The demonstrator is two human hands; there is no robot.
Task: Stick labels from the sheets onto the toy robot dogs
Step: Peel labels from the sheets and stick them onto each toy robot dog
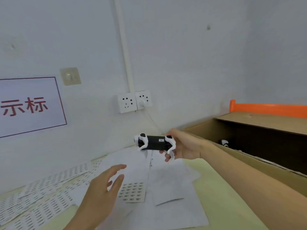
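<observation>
1. Wall sign (29,106), far left; white sheet with a dark border and red characters, fixed to the wall above the table.
2. Label sheets (43,193), lower left; several overlapping sheets with rows of small dark labels, lying on the pale green table (216,188); many labels appear unused.
3. Left hand (103,188), lower centre; fingers spread and relaxed, holding nothing, hovering above the sheets; a partly used sheet (132,191) lies just beside its fingertips, with labels left only in its lower block.
4. Blank backing papers (167,183), centre; white sheets spread on the table, apparently stripped of labels, though this cannot be confirmed.
5. Wall sockets (134,101), centre, above; a white plug and thin cable occupy the right-hand one.
6. Toy robot dog (154,142), centre right; black body with white legs, held in the air on its side, above the papers; one small white label (161,140) already sits on its flank, so this dog looks done.
7. Right hand (181,145); fingers curled round the dog's rear end, gripping it.
8. Cardboard box (249,138), right; open, with black-and-white parts, probably another dog, dimly visible inside; judged state: one unit labelled, an unknown number remaining.
</observation>
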